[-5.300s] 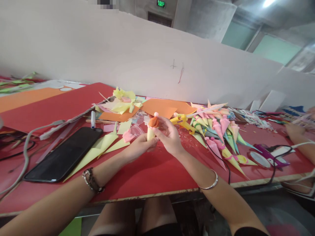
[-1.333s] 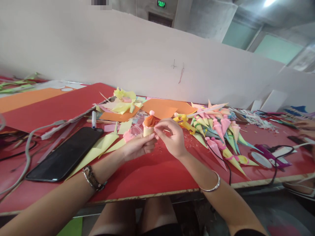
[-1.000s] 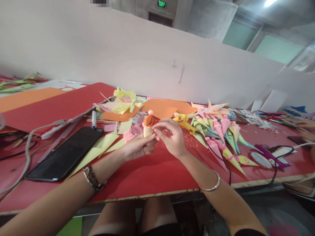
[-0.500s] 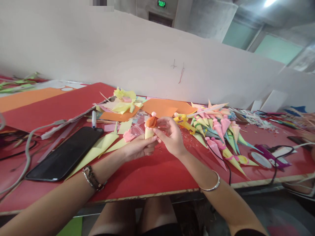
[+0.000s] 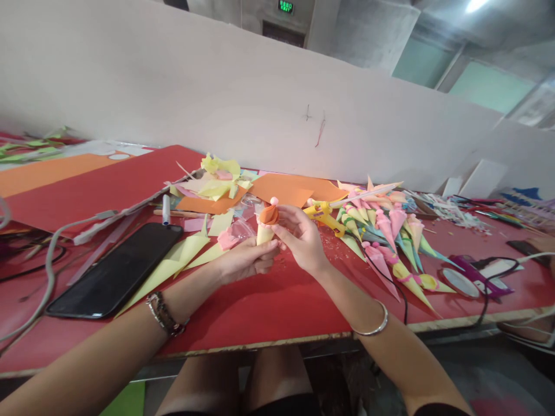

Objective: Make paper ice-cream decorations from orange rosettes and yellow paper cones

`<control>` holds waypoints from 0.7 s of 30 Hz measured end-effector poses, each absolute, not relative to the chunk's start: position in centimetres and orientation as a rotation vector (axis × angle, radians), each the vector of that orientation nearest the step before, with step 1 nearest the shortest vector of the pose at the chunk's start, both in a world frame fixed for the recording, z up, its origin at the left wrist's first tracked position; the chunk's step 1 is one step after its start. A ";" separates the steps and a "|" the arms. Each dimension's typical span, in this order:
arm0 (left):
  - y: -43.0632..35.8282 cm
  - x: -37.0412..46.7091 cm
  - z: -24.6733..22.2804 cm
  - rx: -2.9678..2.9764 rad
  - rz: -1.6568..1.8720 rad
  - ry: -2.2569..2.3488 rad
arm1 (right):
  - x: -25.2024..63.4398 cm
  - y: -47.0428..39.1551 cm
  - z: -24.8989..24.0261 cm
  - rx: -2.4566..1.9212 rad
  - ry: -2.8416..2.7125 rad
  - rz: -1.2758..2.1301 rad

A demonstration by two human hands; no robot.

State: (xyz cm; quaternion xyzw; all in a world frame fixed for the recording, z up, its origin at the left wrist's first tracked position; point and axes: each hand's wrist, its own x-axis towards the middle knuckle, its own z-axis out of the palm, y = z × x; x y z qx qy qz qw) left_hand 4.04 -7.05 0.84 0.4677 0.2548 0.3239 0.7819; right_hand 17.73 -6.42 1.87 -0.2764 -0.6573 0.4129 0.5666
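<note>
My left hand (image 5: 249, 258) is closed around a pale yellow paper cone (image 5: 264, 234), held wide end up over the red table. An orange paper swirl (image 5: 269, 215) with a small pink ball (image 5: 274, 201) on it tops the cone, like ice cream. My right hand (image 5: 302, 240) has its thumb and fingers bent against the right side of the orange top and the cone's rim. Its far fingertips are partly hidden behind the swirl. Just to the right lies a yellow glue gun (image 5: 324, 216). Left of my hands is a crumpled pink paper piece (image 5: 227, 238).
Many finished paper cones (image 5: 392, 222) are heaped on the right. A black phone (image 5: 117, 271), yellow paper cones (image 5: 173, 260) and a white marker (image 5: 166, 209) lie left. Orange sheets (image 5: 286, 189) and scraps are behind. A black cable (image 5: 396, 283) hangs over the front edge (image 5: 277, 342).
The orange top has tilted slightly to the right, its pink ball shifting the same way. Both hands keep nearly the same place and hold.
</note>
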 end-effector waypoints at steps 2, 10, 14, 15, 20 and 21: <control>-7.1 4.3 1.0 1.062 0.739 0.556 | 17.7 -6.4 1.8 -0.658 -1.540 0.959; -7.1 4.8 0.6 1.365 0.866 0.779 | 17.5 -6.1 1.2 -0.659 -1.509 0.847; -7.1 4.8 0.6 1.256 0.923 0.738 | 17.6 -6.0 1.2 -0.680 -1.571 0.784; -7.0 4.8 0.6 1.215 0.939 0.720 | 17.7 -6.0 1.2 -0.687 -1.594 0.768; -6.3 4.4 0.6 1.049 1.043 0.650 | 18.1 -6.2 1.6 -0.733 -1.771 0.526; -6.2 4.3 0.6 1.029 1.057 0.646 | 18.1 -6.2 1.6 -0.737 -1.804 0.472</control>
